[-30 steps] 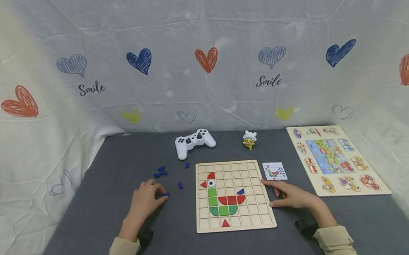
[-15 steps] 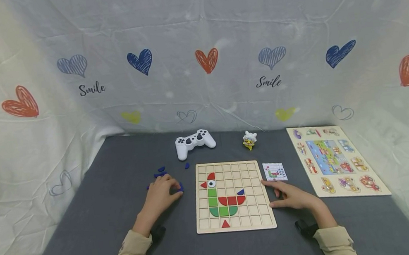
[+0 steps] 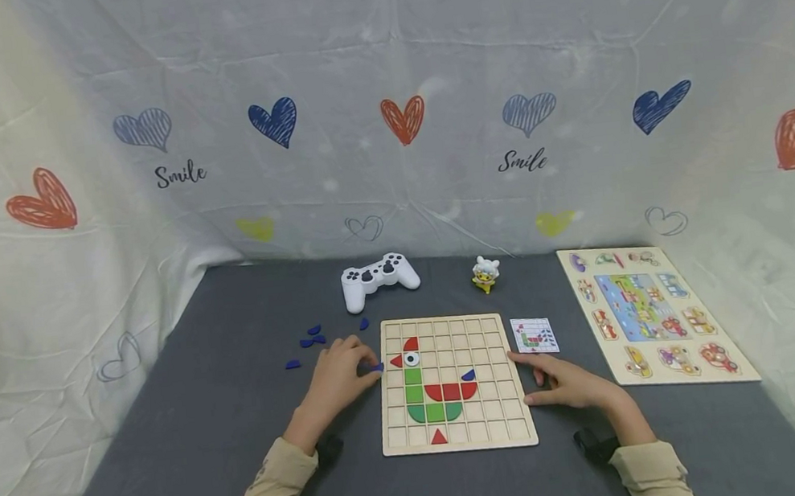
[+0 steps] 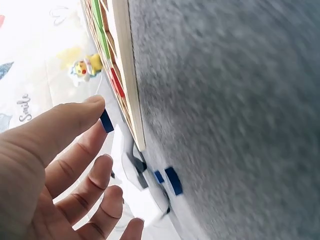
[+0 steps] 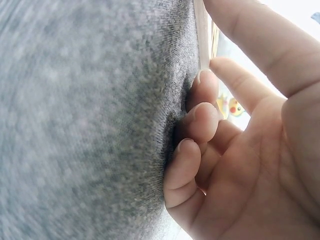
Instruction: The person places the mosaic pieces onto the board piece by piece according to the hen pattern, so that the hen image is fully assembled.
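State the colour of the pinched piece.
The pinched piece is dark blue, clearest in the left wrist view.

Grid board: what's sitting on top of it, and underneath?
On the grid board lie red pieces, green pieces, one blue piece and an eye piece. Whatever is under the board is covered, so I can't tell.

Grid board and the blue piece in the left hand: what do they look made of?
Grid board: likely wood, matte, going by its pale tan edge. Blue piece: smooth-looking painted wood or plastic; its even colour fits both.
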The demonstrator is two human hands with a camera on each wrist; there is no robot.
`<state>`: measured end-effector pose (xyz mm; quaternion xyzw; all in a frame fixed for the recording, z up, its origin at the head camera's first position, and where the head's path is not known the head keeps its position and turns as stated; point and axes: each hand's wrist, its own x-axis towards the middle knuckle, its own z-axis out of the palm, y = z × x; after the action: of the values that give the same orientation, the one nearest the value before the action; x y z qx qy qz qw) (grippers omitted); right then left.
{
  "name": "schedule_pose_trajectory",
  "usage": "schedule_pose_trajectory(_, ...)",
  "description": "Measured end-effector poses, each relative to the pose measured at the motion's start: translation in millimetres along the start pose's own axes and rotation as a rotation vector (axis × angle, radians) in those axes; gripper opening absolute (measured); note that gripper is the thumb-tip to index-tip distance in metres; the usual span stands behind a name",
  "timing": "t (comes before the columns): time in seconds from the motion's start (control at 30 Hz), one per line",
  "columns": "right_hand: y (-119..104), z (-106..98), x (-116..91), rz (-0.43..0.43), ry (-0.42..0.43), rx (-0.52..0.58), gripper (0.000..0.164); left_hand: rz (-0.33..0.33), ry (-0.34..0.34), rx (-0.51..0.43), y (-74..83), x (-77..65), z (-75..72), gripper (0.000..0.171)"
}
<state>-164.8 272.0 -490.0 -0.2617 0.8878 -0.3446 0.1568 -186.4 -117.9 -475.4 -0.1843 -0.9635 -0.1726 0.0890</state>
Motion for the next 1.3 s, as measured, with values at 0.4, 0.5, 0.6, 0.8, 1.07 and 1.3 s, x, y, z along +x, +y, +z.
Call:
schedule_pose_trajectory(0.4, -1.1, 0.1, 0.3, -0.003, 0.004, 0.007, 0.072, 0.063, -0.043, -0.033, 16.3, 13.1, 11.1, 0.017)
schedule_pose_trajectory(0.5, -1.2, 0.3, 0.1, -0.004, 0.005, 0.005, 0.072, 0.092, -0.037, -0.039, 20.9, 16.1, 12.8, 0.018)
schedule_pose_trajectory(0.6, -1.4, 0.2, 0.1, -0.006, 0.006, 0.001, 0.072, 0.113, -0.037, -0.046, 25.3, 19.5, 15.0, 0.018)
schedule_pose_trajectory(0.8, -1.7, -0.1, 0.1, -0.001, 0.007, 0.001, 0.072, 0.139, -0.061, -0.057, 34.4, 26.5, 20.0, 0.016)
schedule_pose_trajectory(1.07, -0.7, -0.2, 0.0, -0.002, 0.006, 0.003, 0.073, 0.143, -0.082, -0.074, 49.8, 35.7, 23.8, 0.015)
schedule_pose_trajectory(1.3, -0.8, 1.0, 0.3, 0.012, 0.017, 0.003, 0.072, 0.143, -0.108, -0.069, 61.4, 43.0, 28.0, 0.014)
